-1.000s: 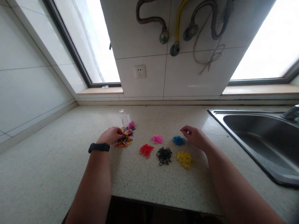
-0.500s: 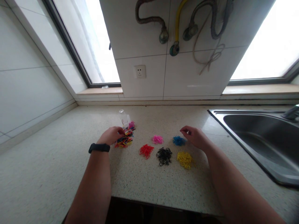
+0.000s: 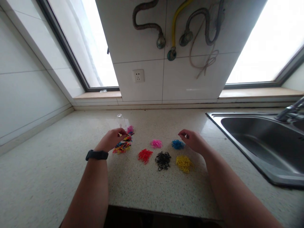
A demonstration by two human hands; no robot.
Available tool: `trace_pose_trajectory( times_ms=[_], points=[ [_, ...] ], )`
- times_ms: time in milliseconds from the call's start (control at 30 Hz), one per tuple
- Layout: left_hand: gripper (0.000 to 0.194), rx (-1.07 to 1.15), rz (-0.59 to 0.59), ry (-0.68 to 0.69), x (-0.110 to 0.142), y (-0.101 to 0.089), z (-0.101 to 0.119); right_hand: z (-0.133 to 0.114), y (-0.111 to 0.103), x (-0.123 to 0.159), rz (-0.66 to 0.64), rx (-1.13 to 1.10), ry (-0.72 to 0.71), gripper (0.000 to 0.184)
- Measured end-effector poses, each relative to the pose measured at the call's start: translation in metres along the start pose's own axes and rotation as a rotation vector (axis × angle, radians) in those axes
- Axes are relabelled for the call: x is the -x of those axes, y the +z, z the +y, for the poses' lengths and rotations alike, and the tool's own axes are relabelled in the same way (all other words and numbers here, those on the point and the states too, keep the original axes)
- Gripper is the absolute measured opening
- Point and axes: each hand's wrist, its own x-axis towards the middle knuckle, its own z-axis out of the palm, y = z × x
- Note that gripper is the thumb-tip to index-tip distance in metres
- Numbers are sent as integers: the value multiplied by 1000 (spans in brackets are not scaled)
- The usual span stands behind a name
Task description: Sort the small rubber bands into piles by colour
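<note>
My left hand (image 3: 115, 138), a dark band on its wrist, is pinched over a mixed pile of small coloured rubber bands (image 3: 122, 147). What sits between its fingertips is too small to make out. My right hand (image 3: 193, 140) hovers just right of the blue rubber bands (image 3: 178, 144), thumb and fingers pressed together; anything in them is hidden. Single-colour heaps lie between the hands: pink rubber bands (image 3: 156, 143), red rubber bands (image 3: 145, 155), black rubber bands (image 3: 162, 161) and yellow rubber bands (image 3: 184, 163). A clear plastic container (image 3: 121, 120) rests behind the mixed pile, beside a pink clump (image 3: 130, 129).
A steel sink (image 3: 256, 139) with a faucet (image 3: 291, 109) is set into the speckled countertop (image 3: 142, 186) on the right. Behind it stands a tiled wall with a socket (image 3: 138, 76) and hanging hoses (image 3: 174, 28). Windows flank this wall.
The view has shifted slightly, so everything sits a little further left. My left hand has lifted or drawn back a little, showing more of the mixed pile. The right hand keeps its pinch beside the blue heap.
</note>
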Motion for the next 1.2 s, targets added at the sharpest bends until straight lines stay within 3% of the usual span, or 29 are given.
trace_pose_trajectory(
  times_ms=[333, 633, 733, 867, 1033, 1100, 1200],
  points=[
    [27, -36, -29, -45, 2, -4, -7, -4, -1, 0, -32, -6, -6, 23],
    [21, -85, 28, 59, 1, 2, 10, -8, -2, 1, -43, 3, -15, 21],
    [13, -115, 98, 172, 1, 11, 33, -14, -3, 1, -35, 1, -27, 20],
    [9, -126, 169, 449, 8, 27, 85, -27, -2, 5, -30, -44, -61, 18],
    [11, -350, 147, 785, 23, 35, 148, -51, -2, 12, -93, -314, -37, 20],
    [12, -429, 165, 882, 26, 36, 160, -62, -8, 14, -160, -414, -31, 20],
    [12, -457, 215, 974, 27, 39, 161, -76, -19, 16, -279, -421, -70, 17]
  ],
)
